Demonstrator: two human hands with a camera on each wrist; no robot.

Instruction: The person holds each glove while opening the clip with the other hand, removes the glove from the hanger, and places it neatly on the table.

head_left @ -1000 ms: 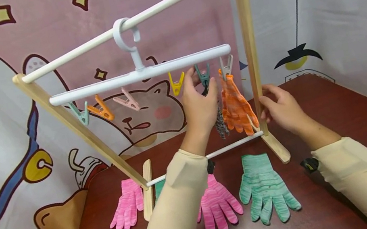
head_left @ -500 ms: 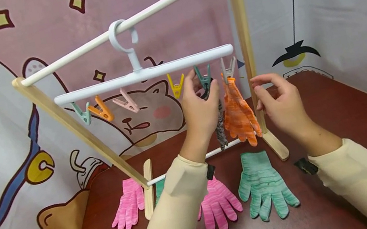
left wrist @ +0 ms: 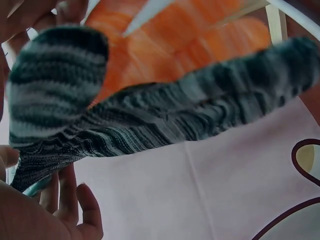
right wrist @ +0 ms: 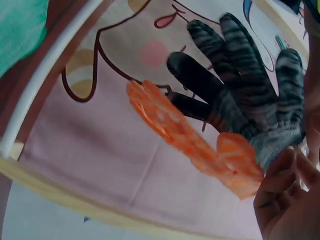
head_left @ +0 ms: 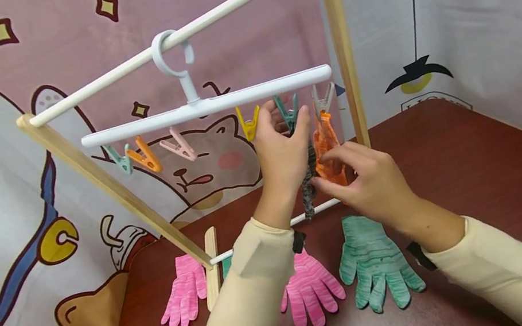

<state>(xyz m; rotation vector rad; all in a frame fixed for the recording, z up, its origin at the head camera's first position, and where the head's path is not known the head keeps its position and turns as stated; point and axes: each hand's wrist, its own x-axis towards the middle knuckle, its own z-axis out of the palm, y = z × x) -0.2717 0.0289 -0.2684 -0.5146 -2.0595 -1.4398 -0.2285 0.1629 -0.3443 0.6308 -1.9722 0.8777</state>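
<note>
A black-and-grey knit glove [head_left: 310, 189] hangs beneath the dark teal clothespin [head_left: 289, 112] on the white hanger [head_left: 229, 98]. My left hand [head_left: 282, 153] holds its cuff at the clothespin between thumb and fingers; the cuff is partly hidden. In the left wrist view this striped glove [left wrist: 165, 115] stretches sideways from the hand. My right hand [head_left: 372, 184] is beside it, thumb and fingers apart, thumb tip close to the glove. Behind those fingers, an orange glove [head_left: 325, 140] hangs from a grey clothespin [head_left: 323, 99]. In the right wrist view the grey glove's fingers [right wrist: 245, 60] spread out.
A yellow clothespin [head_left: 249, 123], a pink one [head_left: 178, 145], an orange one [head_left: 144, 155] and a light teal one [head_left: 121, 159] hang along the hanger. Pink gloves [head_left: 310, 294] and green gloves [head_left: 376, 265] lie on the table [head_left: 461, 168]. A wooden post [head_left: 342, 44] supports the rack's right side.
My right hand has left the rack's right post and moved left, in front of the orange glove, up to the grey glove. My left hand stays at the teal clothespin.
</note>
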